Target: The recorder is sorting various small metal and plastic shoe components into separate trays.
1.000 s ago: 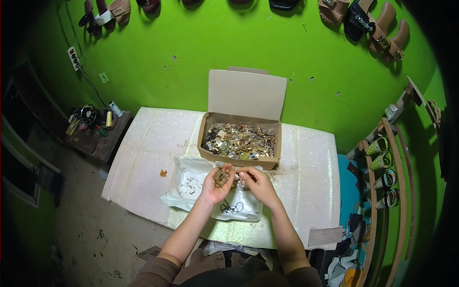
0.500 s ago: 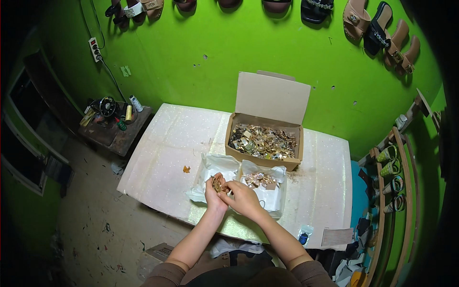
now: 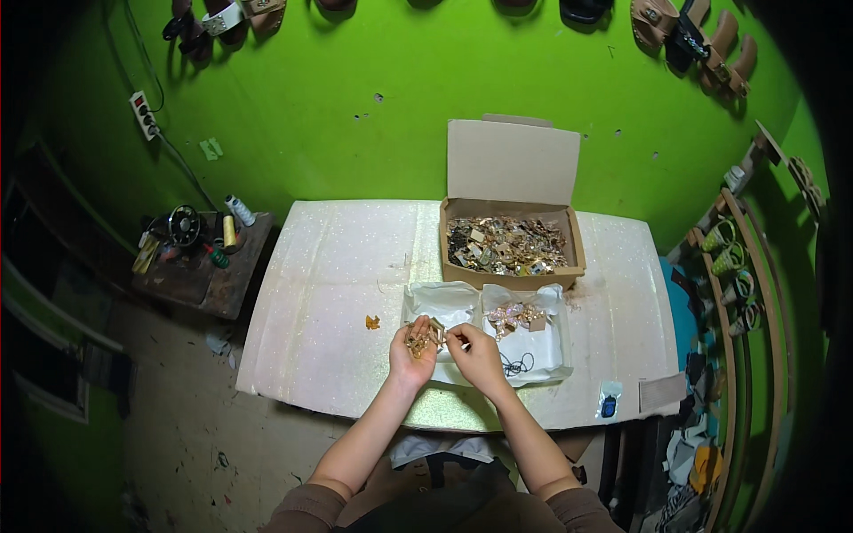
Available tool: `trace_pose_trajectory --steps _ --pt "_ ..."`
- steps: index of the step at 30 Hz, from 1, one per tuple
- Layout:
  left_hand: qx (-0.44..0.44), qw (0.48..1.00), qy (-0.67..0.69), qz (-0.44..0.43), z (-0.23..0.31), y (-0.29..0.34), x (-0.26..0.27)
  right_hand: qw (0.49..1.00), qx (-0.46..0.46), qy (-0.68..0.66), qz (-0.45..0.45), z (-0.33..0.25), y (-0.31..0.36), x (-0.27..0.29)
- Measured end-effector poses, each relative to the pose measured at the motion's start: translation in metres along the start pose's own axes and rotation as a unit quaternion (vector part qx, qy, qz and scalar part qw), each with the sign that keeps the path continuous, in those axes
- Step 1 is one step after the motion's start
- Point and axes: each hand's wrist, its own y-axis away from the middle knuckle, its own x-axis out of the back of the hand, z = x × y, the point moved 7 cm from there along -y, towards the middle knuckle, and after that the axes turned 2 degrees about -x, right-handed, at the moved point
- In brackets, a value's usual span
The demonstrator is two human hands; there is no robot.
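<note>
My left hand (image 3: 411, 357) is palm up over the left tray's front corner, cupped under a small heap of gold-coloured metal ornaments (image 3: 419, 341). Close beside it, my right hand (image 3: 476, 355) has its thumb and fingers pinched at the edge of the heap; what lies between the fingertips is too small to make out. Under and behind the hands is a paper-lined white tray (image 3: 435, 295). To its right, a second lined tray (image 3: 558, 351) holds pinkish-gold ornaments (image 3: 515, 317), a small tan card and a black cord (image 3: 515, 364).
Behind the trays stands an open cardboard box (image 3: 511, 277) full of mixed metal ornaments. An orange-brown piece (image 3: 372, 322) lies left on the glittery table (image 3: 311, 266). A small blue packet (image 3: 609, 401) lies front right. A sewing machine (image 3: 184, 226) stands at left, a shoe rack (image 3: 742, 258) at right.
My right hand has drawn back from over the left palm to its right side. The left palm has opened out, showing more of the ornaments. The whole view has shifted slightly.
</note>
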Motion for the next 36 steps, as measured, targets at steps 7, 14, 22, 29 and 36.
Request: trace_pose_trajectory --steps 7,14,22,29,36 --pt "0.103 0.993 -0.042 -0.043 -0.013 -0.009 0.006 0.970 -0.134 -0.204 -0.010 0.039 0.015 -0.009" --pt "0.143 0.985 -0.045 -0.091 -0.012 0.001 -0.010 0.885 -0.244 -0.396 0.007 0.065 0.029 -0.022" --pt "0.173 0.978 -0.039 -0.105 -0.027 -0.010 -0.015 0.782 -0.279 -0.557 -0.035 0.082 0.027 -0.020" --pt "0.162 0.984 0.062 -0.049 -0.032 -0.024 -0.012 0.772 -0.309 -0.554 0.025 0.106 0.004 0.031" --pt "0.114 0.992 0.059 -0.017 -0.028 -0.037 -0.005 0.918 -0.322 -0.224 0.052 0.173 -0.014 0.077"
